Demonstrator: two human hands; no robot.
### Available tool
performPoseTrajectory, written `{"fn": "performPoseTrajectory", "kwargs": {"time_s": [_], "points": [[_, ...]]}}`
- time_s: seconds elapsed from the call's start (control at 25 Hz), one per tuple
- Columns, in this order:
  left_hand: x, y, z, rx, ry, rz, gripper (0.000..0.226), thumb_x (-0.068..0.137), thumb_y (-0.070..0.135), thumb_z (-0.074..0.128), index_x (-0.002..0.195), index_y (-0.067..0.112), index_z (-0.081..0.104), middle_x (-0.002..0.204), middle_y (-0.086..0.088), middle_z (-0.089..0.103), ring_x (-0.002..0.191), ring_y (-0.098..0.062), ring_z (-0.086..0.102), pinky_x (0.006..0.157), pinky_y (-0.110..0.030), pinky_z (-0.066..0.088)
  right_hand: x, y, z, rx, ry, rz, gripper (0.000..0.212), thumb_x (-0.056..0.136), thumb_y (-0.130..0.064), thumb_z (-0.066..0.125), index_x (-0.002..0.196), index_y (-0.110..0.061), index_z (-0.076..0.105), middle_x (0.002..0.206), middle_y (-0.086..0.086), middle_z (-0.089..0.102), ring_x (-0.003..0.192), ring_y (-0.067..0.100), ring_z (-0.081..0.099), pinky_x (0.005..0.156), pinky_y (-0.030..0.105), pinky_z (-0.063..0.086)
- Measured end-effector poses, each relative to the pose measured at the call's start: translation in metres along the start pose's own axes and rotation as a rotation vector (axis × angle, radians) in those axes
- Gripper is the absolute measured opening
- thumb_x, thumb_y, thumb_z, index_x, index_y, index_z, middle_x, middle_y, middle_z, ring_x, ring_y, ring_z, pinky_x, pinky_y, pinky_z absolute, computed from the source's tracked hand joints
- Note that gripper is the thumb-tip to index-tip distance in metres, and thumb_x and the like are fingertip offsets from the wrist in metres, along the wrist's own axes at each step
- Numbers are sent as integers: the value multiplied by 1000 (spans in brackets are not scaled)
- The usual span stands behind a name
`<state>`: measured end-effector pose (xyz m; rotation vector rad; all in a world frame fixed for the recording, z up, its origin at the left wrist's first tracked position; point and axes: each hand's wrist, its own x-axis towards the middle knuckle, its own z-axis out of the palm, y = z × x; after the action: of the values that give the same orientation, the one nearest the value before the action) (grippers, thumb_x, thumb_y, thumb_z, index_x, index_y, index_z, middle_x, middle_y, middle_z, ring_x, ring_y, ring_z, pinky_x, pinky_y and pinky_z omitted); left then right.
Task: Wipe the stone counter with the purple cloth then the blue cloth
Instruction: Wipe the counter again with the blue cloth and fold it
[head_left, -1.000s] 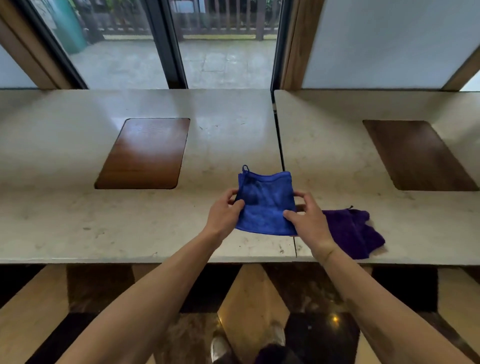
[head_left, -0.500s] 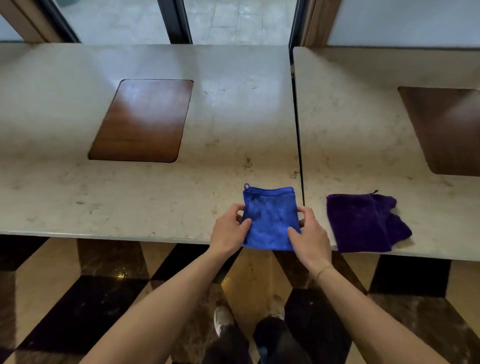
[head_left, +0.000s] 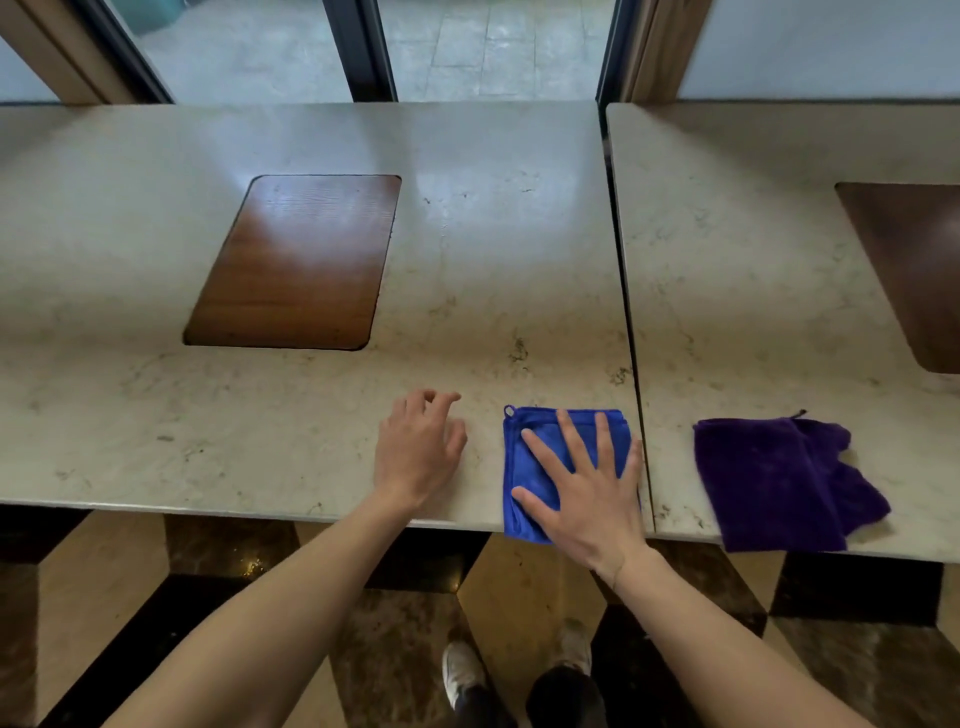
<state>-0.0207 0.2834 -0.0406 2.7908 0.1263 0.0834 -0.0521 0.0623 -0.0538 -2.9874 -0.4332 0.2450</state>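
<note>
Stone counter (head_left: 467, 249) | wood inset (head_left: 296, 260) | seam (head_left: 623, 291) | checkered floor (head_left: 130, 597)

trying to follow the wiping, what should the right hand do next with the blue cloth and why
Probably slide the blue cloth away across the stone counter. The right hand lies flat on it, fingers spread, at the near edge; the left hand has let go, and the purple cloth lies aside.

stone counter (head_left: 311, 426), blue cloth (head_left: 524, 462), purple cloth (head_left: 769, 478)

No text, label, brand, number or sign to be read anywhere, on cloths, counter or floor
</note>
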Motion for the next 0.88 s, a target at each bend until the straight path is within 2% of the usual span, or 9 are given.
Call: {"fn": "performPoseTrajectory", "kwargs": {"time_s": [0.08,0.28,0.4,0.48,0.56,0.76,0.8,0.88], "points": [[17,-19,-1,102,-24,40,39,93,37,57,129,22,58,128,-10,54,116,-31,50,88,-46,45,-4,-3,10,-27,19,37,74,89,-80,17,154,-49,3,167,-1,-4,151,37,-13,112,73,1],[69,-54,-1,163,-114,4,51,95,50,50,142,31,45,151,-9,35,139,-33,28,104,-52,35,0,-11,14,-14,36,141,74,89,-79,20,154,-46,12,167,0,6,152,38,-1,109,76,9],[103,-66,-5,134,-127,-46,54,94,55,48,144,37,38,155,-5,26,144,-31,16,114,-64,18,19,-16,14,-4,44,243,73,89,-80,19,154,-48,11,167,-2,9,152,37,2,108,77,12],[127,-80,-10,133,-123,-53,54,94,57,47,143,39,35,155,-2,21,146,-29,10,114,-69,6,40,-16,13,-4,33,299,74,88,-80,17,154,-48,9,167,-1,9,152,38,2,108,78,12],[156,-94,-14,144,-125,-52,55,94,57,46,144,39,33,156,-2,17,147,-28,5,114,-71,3,72,-11,14,2,43,342,74,88,-81,14,154,-48,7,167,-1,8,152,37,-1,108,77,10],[249,-114,-16,188,-55,-7,57,93,59,45,146,38,37,159,-3,20,147,-34,12,109,-77,10,170,17,-5,-22,18,346,75,83,-83,-1,149,-52,-16,166,-5,-13,149,35,-19,111,73,-1],[266,-118,-16,197,-60,1,59,92,63,40,146,40,36,160,-3,20,148,-35,13,108,-78,10,191,23,-11,-16,17,346,76,82,-83,2,150,-52,-13,166,-4,-13,149,36,-18,112,72,-1],[292,-129,-13,216,-98,-9,66,88,72,24,149,46,28,163,-1,17,149,-35,11,109,-78,7,240,35,-20,-4,89,347,76,85,-81,11,153,-50,5,167,-1,2,151,39,-3,111,73,4]]}}
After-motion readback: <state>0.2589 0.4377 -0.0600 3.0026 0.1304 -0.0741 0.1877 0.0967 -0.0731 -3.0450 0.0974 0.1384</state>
